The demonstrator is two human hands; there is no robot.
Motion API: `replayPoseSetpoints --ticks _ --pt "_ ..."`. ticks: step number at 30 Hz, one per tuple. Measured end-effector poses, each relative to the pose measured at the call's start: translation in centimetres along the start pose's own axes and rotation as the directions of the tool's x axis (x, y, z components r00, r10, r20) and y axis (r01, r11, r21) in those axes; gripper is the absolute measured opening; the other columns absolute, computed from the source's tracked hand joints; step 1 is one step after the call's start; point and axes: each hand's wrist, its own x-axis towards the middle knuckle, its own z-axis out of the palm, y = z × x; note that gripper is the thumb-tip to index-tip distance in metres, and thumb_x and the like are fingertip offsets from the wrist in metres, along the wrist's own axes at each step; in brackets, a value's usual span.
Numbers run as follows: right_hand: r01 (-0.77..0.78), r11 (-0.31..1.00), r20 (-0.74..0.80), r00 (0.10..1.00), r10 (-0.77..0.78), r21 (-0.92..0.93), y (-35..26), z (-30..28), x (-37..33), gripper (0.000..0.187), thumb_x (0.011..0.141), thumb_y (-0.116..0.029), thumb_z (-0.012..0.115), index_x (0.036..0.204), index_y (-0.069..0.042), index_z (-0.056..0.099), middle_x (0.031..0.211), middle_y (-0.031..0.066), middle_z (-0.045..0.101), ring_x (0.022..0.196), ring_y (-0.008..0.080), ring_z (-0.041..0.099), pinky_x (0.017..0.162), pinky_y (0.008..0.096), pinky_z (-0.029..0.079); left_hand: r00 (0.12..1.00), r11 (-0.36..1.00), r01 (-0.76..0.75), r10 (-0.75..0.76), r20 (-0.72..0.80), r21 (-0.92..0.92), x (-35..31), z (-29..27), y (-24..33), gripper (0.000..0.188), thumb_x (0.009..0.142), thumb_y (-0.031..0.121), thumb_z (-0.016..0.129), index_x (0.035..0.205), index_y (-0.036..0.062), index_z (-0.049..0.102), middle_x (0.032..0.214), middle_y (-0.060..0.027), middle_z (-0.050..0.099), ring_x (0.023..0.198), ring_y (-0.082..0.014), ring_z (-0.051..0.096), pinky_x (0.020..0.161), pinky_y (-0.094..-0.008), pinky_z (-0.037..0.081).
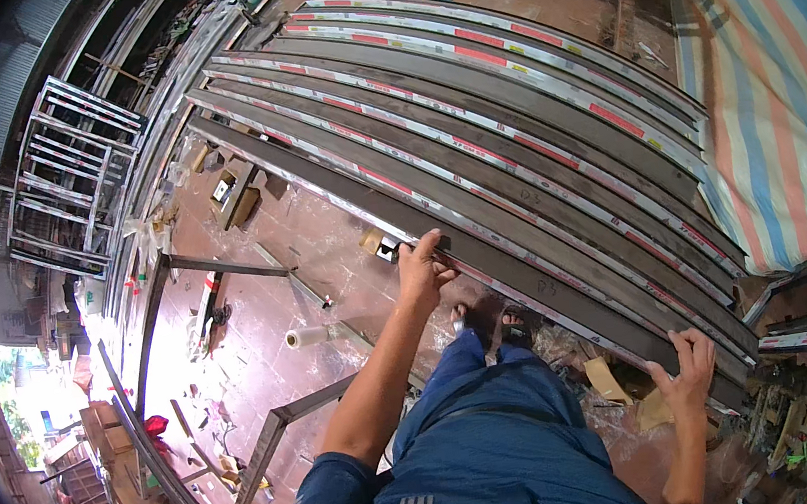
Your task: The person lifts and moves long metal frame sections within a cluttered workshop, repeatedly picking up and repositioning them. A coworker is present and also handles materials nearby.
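Several long dark metal bars lie side by side on a raised stack, some wrapped in white and red striped film. My left hand (421,268) grips the edge of the nearest dark bar (528,282) about its middle. My right hand (685,373) holds the same bar farther to the right, fingers curled over its top edge. Both forearms reach up from my blue work clothes at the bottom of the view. My feet in sandals stand just below the bar.
A metal rack frame (61,173) stands at the left. On the reddish tiled floor lie a white roll (305,337), loose metal lengths (224,267) and cardboard scraps (603,381). A striped tarpaulin (776,85) hangs at the right.
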Motion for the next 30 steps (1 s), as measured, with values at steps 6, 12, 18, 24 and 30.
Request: replayPoseSetpoints --ticks 6,12,18,24,30 --pt "-0.028 1.0 -0.034 0.999 0.028 -0.001 -3.0 3.5 2.1 0.069 0.088 -0.047 0.081 0.139 -0.004 0.064 0.139 0.0163 0.056 0.13 0.0392 0.051 0.109 0.0561 0.037 0.991 0.998 0.036 -0.042 0.131 0.044 2.4 -1.4 -0.6 0.046 0.099 0.04 0.071 0.126 0.0116 0.048 0.106 -0.0077 0.068 0.078 -0.0209 0.073 0.065 -0.0368 0.06" --pt "-0.034 0.985 -0.123 0.991 0.056 0.17 -9.4 6.6 8.1 0.047 0.089 -0.027 0.081 0.127 -0.002 0.07 0.122 0.0151 0.058 0.116 0.0358 0.054 0.099 0.0509 0.043 0.97 0.99 0.081 -0.106 0.22 0.119 2.0 -1.7 1.4 0.048 0.099 0.047 0.071 0.12 0.0079 0.054 0.101 -0.0083 0.072 0.071 -0.0176 0.07 0.065 -0.0337 0.062" --pt "-0.011 0.974 -0.125 0.991 0.04 0.225 -15.4 9.0 13.7 0.033 0.087 -0.02 0.082 0.116 -0.004 0.074 0.109 0.0133 0.06 0.104 0.0361 0.056 0.095 0.0499 0.044 0.968 0.98 0.095 -0.131 0.215 0.173 2.3 -2.2 1.5 0.045 0.099 0.046 0.072 0.112 0.0035 0.065 0.093 -0.0092 0.073 0.07 -0.0143 0.071 0.063 -0.0313 0.063" --pt "-0.031 0.969 -0.106 0.993 0.058 0.245 -18.0 9.8 16.2 0.028 0.087 -0.018 0.082 0.11 -0.005 0.074 0.105 0.0134 0.06 0.101 0.0353 0.057 0.09 0.0483 0.046 0.954 0.977 0.099 -0.148 0.261 0.191 2.0 -2.2 2.7 0.048 0.097 0.045 0.075 0.113 0.0006 0.065 0.091 -0.0092 0.072 0.071 -0.0147 0.072 0.063 -0.0318 0.065" --pt "-0.02 0.971 -0.104 0.994 0.046 0.237 -18.3 10.4 17.3 0.023 0.088 -0.018 0.08 0.104 -0.005 0.071 0.103 0.0132 0.06 0.098 0.0353 0.058 0.087 0.0477 0.046 0.948 0.98 0.096 -0.144 0.284 0.176 2.0 -2.0 3.2 0.051 0.096 0.043 0.077 0.117 -0.0004 0.06 0.097 -0.0101 0.072 0.074 -0.0162 0.072 0.064 -0.0323 0.064"
